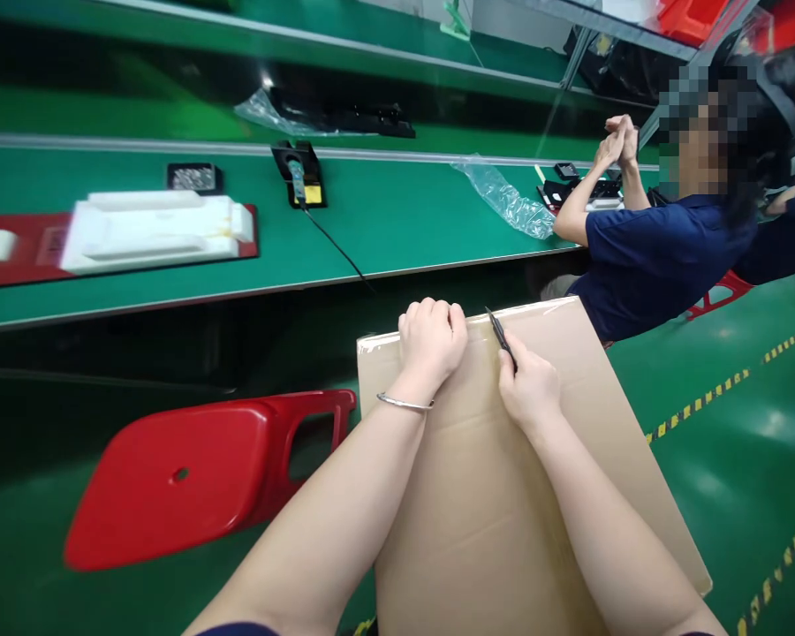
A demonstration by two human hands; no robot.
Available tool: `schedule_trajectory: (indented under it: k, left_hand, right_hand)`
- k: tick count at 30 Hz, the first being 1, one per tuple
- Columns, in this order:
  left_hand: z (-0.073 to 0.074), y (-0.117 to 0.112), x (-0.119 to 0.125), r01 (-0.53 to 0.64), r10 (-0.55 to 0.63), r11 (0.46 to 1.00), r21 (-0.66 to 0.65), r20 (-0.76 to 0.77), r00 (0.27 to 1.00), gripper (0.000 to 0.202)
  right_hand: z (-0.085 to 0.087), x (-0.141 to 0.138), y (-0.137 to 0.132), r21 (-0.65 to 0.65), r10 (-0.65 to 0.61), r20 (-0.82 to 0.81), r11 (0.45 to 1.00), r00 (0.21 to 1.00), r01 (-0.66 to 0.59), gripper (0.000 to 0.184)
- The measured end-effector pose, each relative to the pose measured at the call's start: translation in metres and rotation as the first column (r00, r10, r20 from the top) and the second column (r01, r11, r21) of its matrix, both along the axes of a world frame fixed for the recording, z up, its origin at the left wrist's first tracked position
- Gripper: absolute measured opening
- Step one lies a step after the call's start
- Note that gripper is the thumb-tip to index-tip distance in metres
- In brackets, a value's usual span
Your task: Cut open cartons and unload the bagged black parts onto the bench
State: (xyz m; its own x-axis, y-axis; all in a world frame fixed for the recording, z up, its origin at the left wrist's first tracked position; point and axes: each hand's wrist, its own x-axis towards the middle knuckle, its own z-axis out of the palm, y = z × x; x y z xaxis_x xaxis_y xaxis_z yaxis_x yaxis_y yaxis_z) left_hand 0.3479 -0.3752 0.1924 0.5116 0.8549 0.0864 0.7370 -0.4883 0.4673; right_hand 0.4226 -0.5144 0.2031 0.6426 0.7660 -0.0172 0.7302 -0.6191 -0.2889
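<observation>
1. From the head view, a large cardboard box (503, 477) stood on its side near the person, its taped flat face turned up, with a red plastic chair (192, 473) just beside it on the left.
2. The left hand (432, 340) was curled closed over the box's far edge, fingers wrapped down behind it; a thin metal bangle (404, 404) circled that wrist.
3. The right hand (528, 384) was closed around a slim dark blade (500, 337), its tip pointing away toward the far edge, close beside the left hand, along the tape seam.
4. Farther off ran a green workbench (384, 221) carrying a white foam tray (152, 231), a soldering stand (299, 174) with its cable, and crumpled plastic wrap (507, 199).
5. At the far right a co-worker in a dark blue shirt (655, 256) sat at the bench, hands raised together.
</observation>
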Motion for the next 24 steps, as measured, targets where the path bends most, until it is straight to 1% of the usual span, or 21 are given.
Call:
schedule_trajectory:
  k: [5, 7, 10, 12, 14, 16, 18, 22, 24]
  left_hand:
    - [0.003, 0.0, -0.002, 0.002, -0.001, 0.999, -0.046, 0.017, 1.0, 0.036]
    - [0.004, -0.001, -0.002, -0.004, 0.005, 0.998, -0.06, 0.025, 1.0, 0.036]
    - [0.007, -0.003, -0.002, -0.004, 0.006, 0.997, -0.079, 0.027, 1.0, 0.036]
    - [0.009, -0.004, -0.002, -0.002, 0.004, 0.996, -0.091, 0.022, 1.0, 0.037]
    - [0.01, -0.004, -0.001, -0.004, 0.005, 0.995, -0.098, 0.016, 1.0, 0.038]
    - [0.01, -0.004, -0.001, -0.007, 0.007, 0.995, -0.104, 0.007, 1.0, 0.038]
    - [0.01, -0.004, 0.0, -0.005, 0.005, 0.994, -0.105, -0.003, 1.0, 0.038]
    - [0.011, -0.004, -0.001, 0.004, -0.005, 0.993, -0.115, -0.009, 1.0, 0.039]
    - [0.012, -0.005, -0.001, 0.0, 0.0, 0.992, -0.124, -0.003, 1.0, 0.039]
  right_hand:
    - [0.026, -0.007, -0.003, -0.133, 0.008, 0.062, 0.991, 0.998, 0.001, 0.041]
    - [0.038, -0.006, 0.002, -0.235, 0.016, 0.066, 0.972, 0.998, 0.001, 0.041]
    - [0.057, -0.002, 0.014, -0.377, 0.033, 0.087, 0.926, 0.996, 0.002, 0.038]
    - [0.068, 0.0, 0.019, -0.417, 0.057, 0.096, 0.909, 0.994, -0.012, 0.032]
    - [0.076, 0.0, 0.02, -0.421, 0.086, 0.1, 0.907, 0.991, -0.036, 0.026]
    - [0.081, -0.002, 0.017, -0.416, 0.111, 0.113, 0.908, 0.987, -0.055, 0.025]
    - [0.083, -0.005, 0.011, -0.421, 0.135, 0.131, 0.904, 0.982, -0.068, 0.03]
    - [0.081, -0.011, -0.004, -0.455, 0.159, 0.174, 0.888, 0.972, -0.064, 0.035]
    - [0.079, -0.012, -0.014, -0.42, 0.189, 0.212, 0.904, 0.959, -0.085, 0.034]
